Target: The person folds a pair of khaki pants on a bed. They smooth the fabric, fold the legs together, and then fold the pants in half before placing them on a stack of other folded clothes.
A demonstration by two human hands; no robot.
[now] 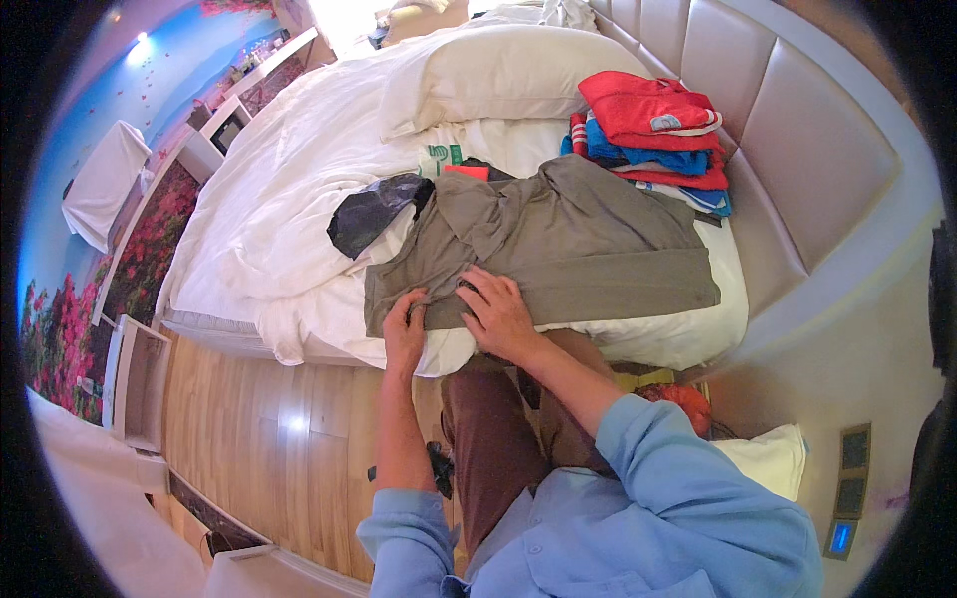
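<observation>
A grey-brown cloth garment [598,254] lies spread along the near edge of the bed, wrinkled in the middle with a flatter strip towards me. At its left end, my left hand [404,333] pinches the fabric near the lower edge. My right hand [499,314] rests on the same garment a little to the right, thumb apart from its bent fingers; its fingertips touch the cloth. A dark ring-like band shows at one finger. Behind the garment's left part lies a black plastic bag [377,213], with a small red item [467,173] and a green-and-white printed bag [442,155] beyond it.
A stack of folded red and blue clothes [650,138] stands by the padded headboard [815,149]. A white pillow [516,71] lies behind, on rumpled white bedding [291,172]. Below the bed's right corner are a red bag [684,407] and a white pillow-like item [770,460].
</observation>
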